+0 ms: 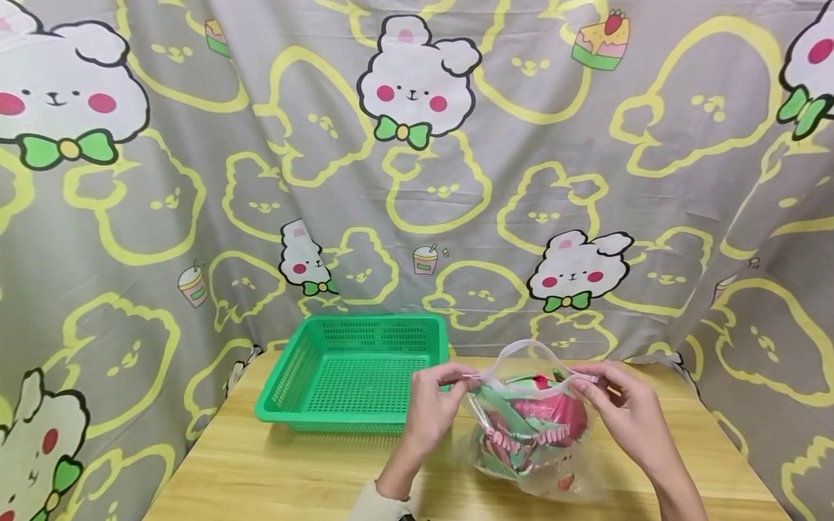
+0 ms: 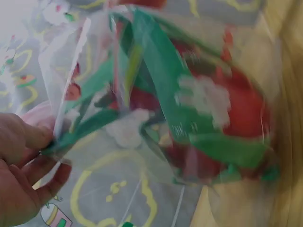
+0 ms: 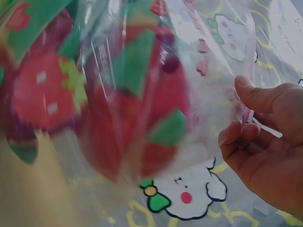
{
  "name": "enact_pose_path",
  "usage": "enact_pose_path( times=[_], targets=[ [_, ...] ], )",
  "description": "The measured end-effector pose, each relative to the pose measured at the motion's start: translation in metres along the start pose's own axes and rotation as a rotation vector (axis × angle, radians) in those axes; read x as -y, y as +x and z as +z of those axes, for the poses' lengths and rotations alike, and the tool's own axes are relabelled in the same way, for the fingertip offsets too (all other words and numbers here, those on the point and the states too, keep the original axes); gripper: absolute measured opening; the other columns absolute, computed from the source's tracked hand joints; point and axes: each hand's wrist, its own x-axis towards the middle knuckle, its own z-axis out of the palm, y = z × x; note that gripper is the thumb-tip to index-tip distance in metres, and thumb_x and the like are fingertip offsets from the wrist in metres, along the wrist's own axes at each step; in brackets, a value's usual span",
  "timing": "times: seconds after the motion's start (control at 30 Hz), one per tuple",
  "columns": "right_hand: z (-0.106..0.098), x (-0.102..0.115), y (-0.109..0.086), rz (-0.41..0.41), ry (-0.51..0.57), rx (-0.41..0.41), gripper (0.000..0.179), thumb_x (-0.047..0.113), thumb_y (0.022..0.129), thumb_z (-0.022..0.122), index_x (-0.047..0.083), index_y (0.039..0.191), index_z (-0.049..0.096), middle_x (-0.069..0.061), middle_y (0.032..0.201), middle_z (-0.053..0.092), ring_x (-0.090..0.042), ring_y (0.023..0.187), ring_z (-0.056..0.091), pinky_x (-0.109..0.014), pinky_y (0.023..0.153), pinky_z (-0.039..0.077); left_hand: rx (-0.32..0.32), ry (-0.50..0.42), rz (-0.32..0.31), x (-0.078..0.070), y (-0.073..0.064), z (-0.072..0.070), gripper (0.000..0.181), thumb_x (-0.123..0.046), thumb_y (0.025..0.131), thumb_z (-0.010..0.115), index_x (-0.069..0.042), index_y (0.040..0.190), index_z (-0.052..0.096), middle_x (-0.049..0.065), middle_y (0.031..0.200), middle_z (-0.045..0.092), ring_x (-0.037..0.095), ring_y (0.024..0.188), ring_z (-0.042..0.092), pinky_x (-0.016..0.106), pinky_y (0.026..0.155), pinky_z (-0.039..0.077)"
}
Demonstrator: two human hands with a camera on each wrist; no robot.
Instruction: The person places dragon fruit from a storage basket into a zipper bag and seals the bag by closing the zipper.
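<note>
Fingers of the left hand [image 1: 434, 405] and right hand [image 1: 622, 407] pinch a clear plastic bag [image 1: 576, 481] at its mouth, toward the table's [image 1: 306, 485] right edge; it holds red-and-green items [image 1: 568, 416], its pink print [image 1: 552, 433] unreadable. A green basket [image 1: 332, 421] stands near the far left corner.

Glare on bag [image 1: 533, 443] — wrist views blurred.

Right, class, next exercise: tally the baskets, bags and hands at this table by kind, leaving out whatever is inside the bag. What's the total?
Green basket: 1
Clear bag: 1
Hands, meaning left hand and right hand: 2
Total: 4
</note>
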Motion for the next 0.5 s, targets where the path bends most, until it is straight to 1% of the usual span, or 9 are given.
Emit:
enact_pose_path(
  times=[0.03,0.07,0.17,0.23,0.3,0.4,0.43,0.5],
  targets=[
    [0.002,-0.001,-0.001,0.016,0.024,0.005,0.016,-0.006,0.09,0.074,0.004,0.103,0.075,0.001,0.084,0.064,-0.008,0.072,0.051,-0.022,0.052,0.043,0.015,-0.004,-0.011,0.0,0.0,-0.001,0.007,-0.009,0.087,0.081,-0.009,0.093,0.08,0.001,0.091,0.078,0.012,0.084,0.075,0.027,0.076,0.06],
    [0.004,-0.002,-0.001,0.038,0.043,0.008,0.014,-0.005,0.092,0.073,0.003,0.103,0.074,0.0,0.085,0.065,-0.009,0.072,0.052,-0.022,0.053,0.044,0.034,-0.027,-0.033,0.001,-0.001,-0.001,0.007,-0.011,0.087,0.081,-0.009,0.094,0.08,0.001,0.091,0.078,0.012,0.083,0.074,0.026,0.075,0.059],
    [0.009,-0.003,-0.003,0.119,0.101,0.017,0.007,0.002,0.095,0.071,0.001,0.102,0.073,-0.006,0.089,0.069,-0.009,0.073,0.057,-0.021,0.058,0.05,0.105,-0.167,-0.113,0.008,-0.004,-0.003,0.012,-0.015,0.091,0.079,-0.007,0.099,0.079,0.005,0.094,0.078,0.012,0.085,0.073,0.024,0.074,0.056],
    [0.011,-0.003,-0.003,0.17,0.135,0.017,0.008,0.006,0.097,0.071,0.0,0.102,0.072,-0.008,0.09,0.068,-0.009,0.074,0.058,-0.022,0.059,0.051,0.15,-0.262,-0.173,0.015,-0.007,-0.004,0.016,-0.015,0.095,0.074,-0.003,0.104,0.077,0.009,0.097,0.078,0.012,0.085,0.071,0.024,0.076,0.054],
    [0.013,-0.001,-0.004,0.202,0.158,0.026,0.009,0.009,0.097,0.072,0.0,0.101,0.072,-0.008,0.09,0.068,-0.01,0.074,0.057,-0.024,0.059,0.051,0.196,-0.306,-0.213,0.021,-0.01,-0.006,0.02,-0.015,0.099,0.068,0.001,0.11,0.075,0.011,0.099,0.076,0.011,0.086,0.067,0.025,0.079,0.054],
    [0.015,-0.001,-0.005,0.216,0.181,0.043,0.007,0.009,0.097,0.072,0.003,0.1,0.071,-0.005,0.084,0.064,-0.011,0.072,0.053,-0.026,0.056,0.048,0.222,-0.329,-0.247,0.026,-0.015,-0.007,0.024,-0.012,0.102,0.063,0.006,0.115,0.073,0.014,0.101,0.074,0.009,0.086,0.065,0.024,0.082,0.054],
    [0.016,-0.001,-0.006,0.214,0.179,0.049,0.006,0.009,0.097,0.072,0.003,0.099,0.071,-0.004,0.082,0.062,-0.011,0.07,0.052,-0.027,0.054,0.047,0.222,-0.311,-0.245,0.027,-0.018,-0.006,0.024,-0.012,0.102,0.062,0.006,0.115,0.073,0.014,0.101,0.074,0.007,0.084,0.063,0.023,0.08,0.053],
    [0.017,-0.001,-0.008,0.207,0.166,0.055,0.004,0.009,0.096,0.073,0.006,0.098,0.072,-0.002,0.077,0.058,-0.011,0.066,0.05,-0.028,0.052,0.044,0.21,-0.253,-0.206,0.029,-0.021,-0.005,0.023,-0.011,0.102,0.063,0.005,0.115,0.074,0.016,0.102,0.075,0.006,0.078,0.062,0.019,0.073,0.052]
  ],
)
